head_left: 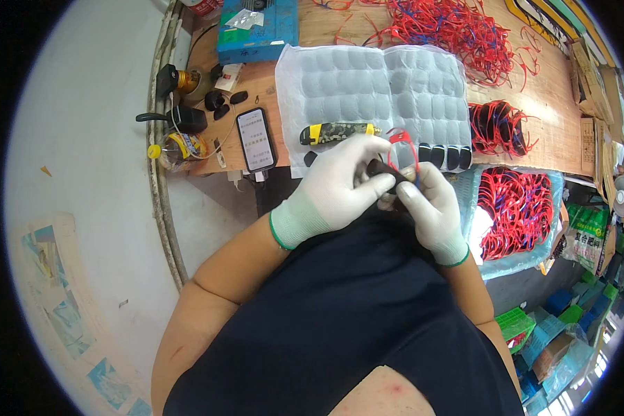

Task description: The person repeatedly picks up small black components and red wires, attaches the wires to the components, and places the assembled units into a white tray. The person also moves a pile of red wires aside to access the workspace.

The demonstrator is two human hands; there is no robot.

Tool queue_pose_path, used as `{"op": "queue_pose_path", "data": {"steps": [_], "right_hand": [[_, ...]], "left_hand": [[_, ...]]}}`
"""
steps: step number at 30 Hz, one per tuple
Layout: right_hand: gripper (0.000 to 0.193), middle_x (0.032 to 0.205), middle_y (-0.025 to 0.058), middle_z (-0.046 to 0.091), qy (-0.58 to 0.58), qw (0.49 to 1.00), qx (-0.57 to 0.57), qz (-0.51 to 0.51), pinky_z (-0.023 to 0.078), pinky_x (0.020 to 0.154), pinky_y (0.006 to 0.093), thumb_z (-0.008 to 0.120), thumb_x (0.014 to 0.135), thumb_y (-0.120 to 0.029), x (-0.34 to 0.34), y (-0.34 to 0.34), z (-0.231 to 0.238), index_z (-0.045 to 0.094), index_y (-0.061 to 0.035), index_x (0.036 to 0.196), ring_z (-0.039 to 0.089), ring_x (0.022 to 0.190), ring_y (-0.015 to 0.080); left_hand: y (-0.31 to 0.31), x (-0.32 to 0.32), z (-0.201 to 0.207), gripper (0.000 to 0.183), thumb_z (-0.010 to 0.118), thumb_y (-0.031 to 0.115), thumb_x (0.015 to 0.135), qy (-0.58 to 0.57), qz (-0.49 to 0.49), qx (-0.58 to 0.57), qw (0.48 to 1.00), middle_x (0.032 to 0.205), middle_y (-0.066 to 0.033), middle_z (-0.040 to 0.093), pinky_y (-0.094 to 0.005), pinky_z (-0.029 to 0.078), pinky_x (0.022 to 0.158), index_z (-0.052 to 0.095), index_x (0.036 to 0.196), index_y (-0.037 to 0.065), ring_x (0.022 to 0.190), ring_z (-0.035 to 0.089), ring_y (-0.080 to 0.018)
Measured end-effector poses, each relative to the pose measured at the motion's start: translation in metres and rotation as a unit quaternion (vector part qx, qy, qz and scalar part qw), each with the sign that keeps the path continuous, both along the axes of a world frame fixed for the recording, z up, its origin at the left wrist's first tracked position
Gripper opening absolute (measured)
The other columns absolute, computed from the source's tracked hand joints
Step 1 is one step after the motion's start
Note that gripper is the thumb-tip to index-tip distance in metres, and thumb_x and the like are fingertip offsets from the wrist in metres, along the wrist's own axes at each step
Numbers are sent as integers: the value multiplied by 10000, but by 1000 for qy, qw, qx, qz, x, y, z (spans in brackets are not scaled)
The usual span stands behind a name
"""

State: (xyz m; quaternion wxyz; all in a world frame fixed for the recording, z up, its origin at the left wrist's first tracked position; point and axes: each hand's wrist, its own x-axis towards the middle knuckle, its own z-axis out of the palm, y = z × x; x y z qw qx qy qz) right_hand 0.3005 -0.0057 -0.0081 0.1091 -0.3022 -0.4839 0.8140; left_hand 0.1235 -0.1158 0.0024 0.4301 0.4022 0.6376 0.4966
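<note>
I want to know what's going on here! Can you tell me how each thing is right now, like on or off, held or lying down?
Left hand: gloved, gripping the small black part.
Right hand: gloved, pinching the same part.
Small black part: held between both hands.
Red wire loop: sticking up from the part.
Phone: lying flat, screen lit.
Utility knife: lying on the white pad, untouched.
Row of black parts: lined up on the pad.

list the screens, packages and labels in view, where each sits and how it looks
Smartphone: on the wooden bench left of the white padded mat, black slab, lit white screen.
Bottle: lying at the bench's left edge, yellow cap, yellow label.
Green bag: far right below the bench, printed packet, green and white.
</note>
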Motion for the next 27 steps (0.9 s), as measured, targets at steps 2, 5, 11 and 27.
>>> {"op": "queue_pose_path", "data": {"steps": [2,5,11,27], "right_hand": [[176,1006,83,704,41,998,3,-39,557,812,278,558,1046,-68,-5,-8,4,578,28,1192,682,886,133],[157,952,82,705,25,997,-9,73,552,796,288,563,1042,-74,-5,-4,13,600,30,1154,676,863,138],[189,905,58,691,4,992,76,97,528,818,283,519,1037,-58,-15,-21,23,626,54,1147,651,853,132],[110,688,157,625,-31,807,589,22,496,588,429,677,875,-14,-11,-23,27,685,13,982,636,611,352]], "left_hand": [[-9,7,-17,297,634,108,1014,-312,89,28,945,1076,-51,673,-261,530,774,575,1290,18,870,646,-115],[-21,-5,-25,241,596,129,1045,-580,25,17,814,1035,-62,681,-251,535,721,596,1261,22,792,632,-82],[-22,-15,-31,194,581,184,1069,-600,-15,30,799,976,-65,716,-231,565,648,663,1128,19,704,661,-63],[-6,-4,13,251,542,290,1053,-369,37,-100,923,933,-50,666,-244,486,723,634,1092,59,784,614,-106]]}}
